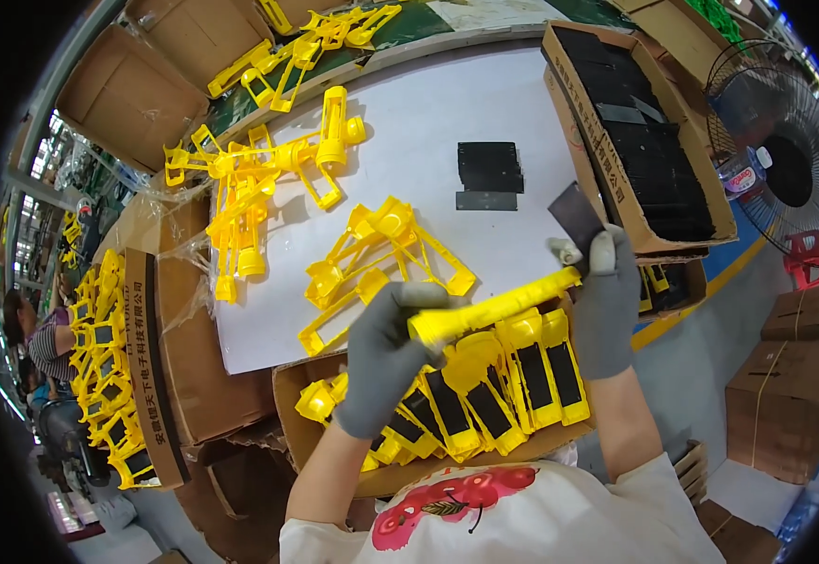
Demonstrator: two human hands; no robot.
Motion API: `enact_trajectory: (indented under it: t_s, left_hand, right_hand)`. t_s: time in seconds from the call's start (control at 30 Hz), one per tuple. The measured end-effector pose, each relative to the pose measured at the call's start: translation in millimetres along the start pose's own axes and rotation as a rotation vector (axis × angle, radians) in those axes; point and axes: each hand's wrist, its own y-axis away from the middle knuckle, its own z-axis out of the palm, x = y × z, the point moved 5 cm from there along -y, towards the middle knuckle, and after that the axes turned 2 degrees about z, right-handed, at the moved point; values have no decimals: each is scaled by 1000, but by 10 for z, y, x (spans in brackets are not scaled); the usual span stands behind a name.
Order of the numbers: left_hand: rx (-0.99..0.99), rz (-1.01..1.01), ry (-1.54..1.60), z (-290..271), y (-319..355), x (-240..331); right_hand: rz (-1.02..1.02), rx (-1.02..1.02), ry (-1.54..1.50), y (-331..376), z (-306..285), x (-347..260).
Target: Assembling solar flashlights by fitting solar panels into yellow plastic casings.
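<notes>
Above the white tabletop [447, 113] and a cardboard box [289, 414] of finished yellow pieces, we held a yellow plastic bar [492, 306], our gloved left hand [386, 352] gripping it, right hand [605, 305] fingers pinching a dark panel [576, 216].

Left hand [383, 357] and right hand [607, 305]: grey knit cloth gloves, matt, fine-ribbed weave. Long yellow plastic casing [494, 305] between them: smooth, glossy, catching light. Small dark panel [576, 218] at right fingertips: thin, flat, slightly sheened; material cannot be told. Loose yellow moulded plastic frames [377, 258]: smooth, semi-gloss. White table sheet [447, 103]: matt, paper-like. Brown corrugated cardboard box [607, 132]: rough, dull, frayed at edges. White cloth shirt [541, 517], soft, matt.
</notes>
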Motion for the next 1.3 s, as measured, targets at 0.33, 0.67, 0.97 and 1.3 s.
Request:
enact_trajectory:
  t_s: [0.33,0.67,0.97,1.3]
  left_hand:
    - [-190,873,-599,141,298,-33]
    - [-59,808,-435,146,375,-158]
    - [201,943,-712,191,466,27]
    - [-245,1134,-1014,410,610,71]
  right_hand:
    - [-18,-107,-279,83,-67,-9]
    - [-373,-283,-409,266,36,-381]
    - [-460,-390,-419,366,2,-521]
    - [-352,-239,-326,369,-32,-424]
